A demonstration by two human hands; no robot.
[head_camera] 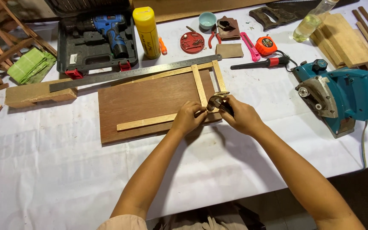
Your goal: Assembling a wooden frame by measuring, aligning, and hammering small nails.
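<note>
1. Head view, the hands: the left hand rests on the near strip of a frame of thin pale wooden strips, its fingers curled together and pressing down on the wood near the strip's right end.
2. The right hand has its fingers wrapped tight around the dark handle of a small metal tool, whose head sits at the near right corner of the frame, just beside the left hand.
3. The frame lies on a brown wooden board, which lies flat in the middle of the bench; the bench is covered with a white cloth.
4. A long steel ruler runs at a slant along the far edge of the board, touching the far strip of the frame.
5. Behind the ruler stand an open black case holding a blue cordless drill and an upright yellow can.
6. Further back lie a round red lid with small metal parts, a small pale blue bowl, red-handled pliers, a pink utility knife and an orange tape measure.
7. To the right, well apart from the hands, a teal electric planer sits on the bench, with a black and red brush between it and the frame.
8. At the left edge lie a wood block and a folded green cloth; a stack of wood offcuts lies at the far right.
</note>
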